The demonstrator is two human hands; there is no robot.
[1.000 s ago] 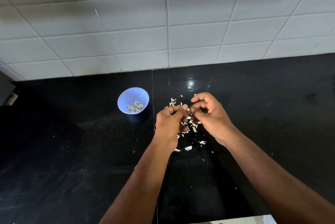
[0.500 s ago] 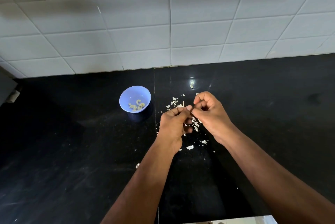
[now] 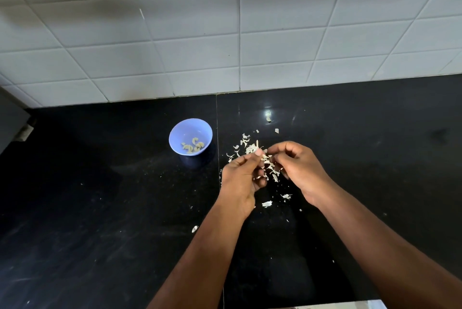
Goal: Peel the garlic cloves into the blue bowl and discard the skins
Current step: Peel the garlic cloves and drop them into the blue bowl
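Just between our two hands, a small pale garlic clove (image 3: 264,156) with its papery skin half loose was pinched at the fingertips, held above the black polished stone countertop (image 3: 100,208). Our left hand (image 3: 241,178) had its fingers curled inward, thumb and forefinger nipping the clove from the left side; our right hand (image 3: 298,168) was curled likewise, its fingertips meeting the same clove from the right, though how much of the clove each hand covered we could not tell. Beneath and around the hands lay a scatter of white, flaky garlic skins (image 3: 267,203), thickest just behind the fingertips and thinning toward us, with one stray flake (image 3: 194,229) beside our left forearm. To the left of the hands, near but apart from them, stood the small round blue plastic bowl (image 3: 175,137), upright on the countertop, with several peeled, curved, cream-coloured garlic cloves (image 3: 192,146) lying in its bottom. Farther back, a bright spot of reflected light (image 3: 268,114) sat on the stone with a small pale scrap at it. Behind everything rose the wall of pale grey square tiles (image 3: 175,46), meeting the countertop along a straight seam, and a grey object (image 3: 12,121) showed at the far left edge.
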